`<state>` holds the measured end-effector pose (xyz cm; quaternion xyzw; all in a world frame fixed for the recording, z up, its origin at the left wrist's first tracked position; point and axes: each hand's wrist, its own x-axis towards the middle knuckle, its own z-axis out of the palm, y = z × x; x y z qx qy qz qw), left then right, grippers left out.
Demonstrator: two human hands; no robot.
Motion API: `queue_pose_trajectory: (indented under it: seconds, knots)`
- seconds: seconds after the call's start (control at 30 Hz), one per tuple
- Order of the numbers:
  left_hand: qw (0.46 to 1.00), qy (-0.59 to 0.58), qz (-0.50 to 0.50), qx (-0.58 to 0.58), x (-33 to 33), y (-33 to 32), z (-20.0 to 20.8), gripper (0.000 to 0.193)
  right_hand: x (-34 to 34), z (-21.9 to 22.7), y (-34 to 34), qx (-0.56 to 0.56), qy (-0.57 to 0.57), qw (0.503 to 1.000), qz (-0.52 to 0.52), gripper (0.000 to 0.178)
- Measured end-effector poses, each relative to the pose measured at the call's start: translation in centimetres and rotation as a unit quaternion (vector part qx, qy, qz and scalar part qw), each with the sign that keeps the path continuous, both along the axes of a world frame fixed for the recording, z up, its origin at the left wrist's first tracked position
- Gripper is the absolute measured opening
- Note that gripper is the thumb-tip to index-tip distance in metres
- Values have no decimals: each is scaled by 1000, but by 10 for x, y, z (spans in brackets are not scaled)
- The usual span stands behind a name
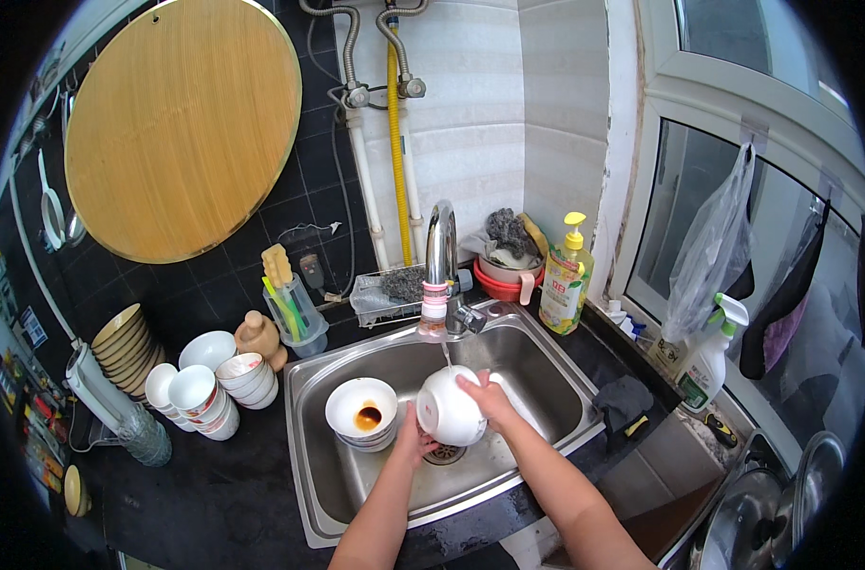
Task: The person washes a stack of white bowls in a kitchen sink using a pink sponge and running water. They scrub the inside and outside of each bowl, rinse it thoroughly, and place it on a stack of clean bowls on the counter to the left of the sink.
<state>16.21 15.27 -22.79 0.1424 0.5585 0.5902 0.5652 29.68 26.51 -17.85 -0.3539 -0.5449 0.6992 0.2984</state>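
A white bowl (450, 410), tilted in the sink (307, 475), is gripped between both hands: the left hand (412, 440) at its 8 o'clock, the right hand (491, 400) at 3. The tap (441, 242) stands at 12, stacked bowls (345, 403) at 9

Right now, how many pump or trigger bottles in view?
2: a pump bottle at the back right of the sink, a spray bottle by the window. Others may be hidden.
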Motion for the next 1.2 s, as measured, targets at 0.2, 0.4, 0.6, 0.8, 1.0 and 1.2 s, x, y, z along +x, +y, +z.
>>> queue_pose_trajectory:
  seconds: [0.2,0.4,0.6,0.8,1.0,1.2]
  knots:
    - [955,-211,23,207,6,-2,21,64,-2,-11,24,-166,196,966,39,60]
    - [914,-255,57,309,-1,-8,22,44,-5,-36,37,-204,128,970,-7,58]
    - [920,-195,52,337,10,-7,37,51,-11,-67,43,-105,-89,985,-104,51]
    - [963,-38,45,265,18,-1,28,46,-17,-38,18,139,-12,988,-63,45]
    - [963,12,77,256,14,2,16,38,-3,8,-26,480,-70,874,37,31]
    - [961,201,-19,190,14,5,5,32,-12,23,-24,573,-54,816,53,31]
